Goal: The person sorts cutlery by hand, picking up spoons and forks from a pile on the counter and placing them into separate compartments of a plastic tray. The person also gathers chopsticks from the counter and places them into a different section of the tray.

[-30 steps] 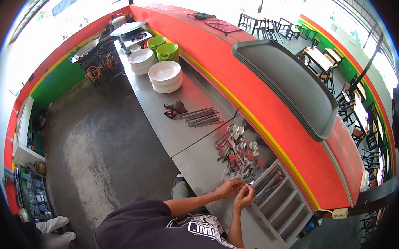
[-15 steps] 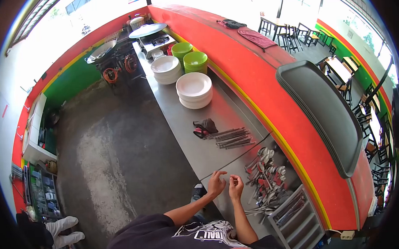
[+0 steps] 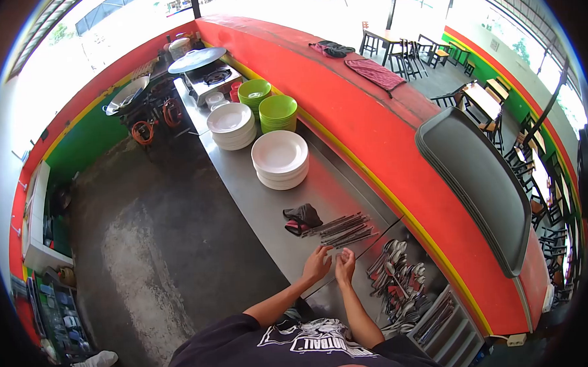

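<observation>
My left hand (image 3: 317, 263) hovers over the steel counter (image 3: 242, 185), fingers loosely curved, with nothing visible in it. Close beside it, my right hand (image 3: 345, 266) has its fingers bent inward, and I see no object in it. Just beyond both hands lies a loose row of thin dark sticks (image 3: 346, 229), which look like chopsticks. A crumpled black and red cloth item (image 3: 302, 219) touches their left end. To the right of my right hand sits a heap of spoons and other cutlery (image 3: 397, 274), some with red parts.
A grey compartmented cutlery tray (image 3: 451, 330) stands at the lower right. White plates (image 3: 280, 151) and green bowls (image 3: 278, 109) are stacked farther along the counter, before a gas stove (image 3: 214, 77). Dark serving trays (image 3: 475, 183) rest on the red wall (image 3: 343, 110). Another person's legs (image 3: 96, 366) show at lower left.
My view has shifted, so the counter things appear lower. Both hands have moved forward towards the dark sticks, and my right hand's fingers look less tightly pinched.
</observation>
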### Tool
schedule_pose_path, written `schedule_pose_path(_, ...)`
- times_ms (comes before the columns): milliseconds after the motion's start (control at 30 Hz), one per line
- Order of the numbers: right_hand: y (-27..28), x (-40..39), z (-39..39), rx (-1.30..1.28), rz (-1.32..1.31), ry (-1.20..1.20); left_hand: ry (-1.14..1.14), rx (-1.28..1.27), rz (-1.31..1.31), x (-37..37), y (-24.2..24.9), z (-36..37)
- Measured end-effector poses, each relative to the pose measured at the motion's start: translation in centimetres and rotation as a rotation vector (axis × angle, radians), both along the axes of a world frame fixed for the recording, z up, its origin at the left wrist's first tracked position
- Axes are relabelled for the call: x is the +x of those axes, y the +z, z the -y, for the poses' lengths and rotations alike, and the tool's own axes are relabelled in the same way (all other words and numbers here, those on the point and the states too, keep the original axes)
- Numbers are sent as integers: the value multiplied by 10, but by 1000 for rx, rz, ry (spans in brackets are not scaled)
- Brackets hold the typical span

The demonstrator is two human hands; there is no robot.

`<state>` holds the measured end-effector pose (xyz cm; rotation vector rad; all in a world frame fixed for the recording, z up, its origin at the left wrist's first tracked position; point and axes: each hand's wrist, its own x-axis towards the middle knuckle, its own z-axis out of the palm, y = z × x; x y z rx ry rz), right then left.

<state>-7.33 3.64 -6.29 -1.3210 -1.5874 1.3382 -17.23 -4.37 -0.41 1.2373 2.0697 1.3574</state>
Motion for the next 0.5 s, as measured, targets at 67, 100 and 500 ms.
schedule_pose_path(67,2,-9,-9,244,188,13,-64,47,-168,-13,-6,-11)
schedule_pose_path(100,0,-11,-13,366,285,24,-93,71,-250,-19,-13,-16)
schedule_pose_path(500,6,-23,-25,639,456,-97,-200,-164,-506,-47,-45,-58)
